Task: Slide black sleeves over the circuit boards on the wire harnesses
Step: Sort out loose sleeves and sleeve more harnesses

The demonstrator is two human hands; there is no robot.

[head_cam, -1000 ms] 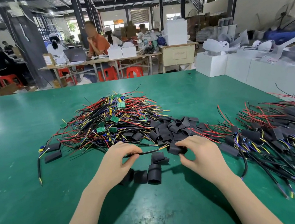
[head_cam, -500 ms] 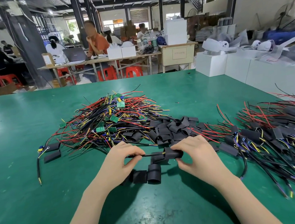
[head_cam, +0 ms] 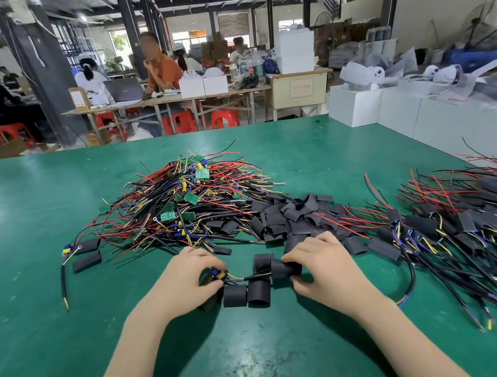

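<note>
My left hand (head_cam: pixel 186 282) pinches the board end of a wire harness (head_cam: pixel 235 279), where a yellow and blue part shows at my fingertips. My right hand (head_cam: pixel 319 262) grips a black sleeve (head_cam: pixel 283 268) threaded on that harness's black cable. The sleeve sits a short way right of the board end, with thin yellow and blue wires bare between them. Behind my hands lies a pile of unsleeved harnesses with green circuit boards (head_cam: pixel 189 202). A heap of loose black sleeves (head_cam: pixel 294 214) lies to its right.
Several loose sleeves (head_cam: pixel 246 293) lie just under my hands on the green table (head_cam: pixel 38 323). A pile of sleeved harnesses (head_cam: pixel 463 218) spreads at the right. Two sleeves and a stray harness (head_cam: pixel 83 255) lie at the left. White boxes (head_cam: pixel 356 109) line the far right edge.
The harness has slid left through the sleeve: my left hand drew the cable until the board end reached its fingertips, while my right hand kept hold of the sleeve.
</note>
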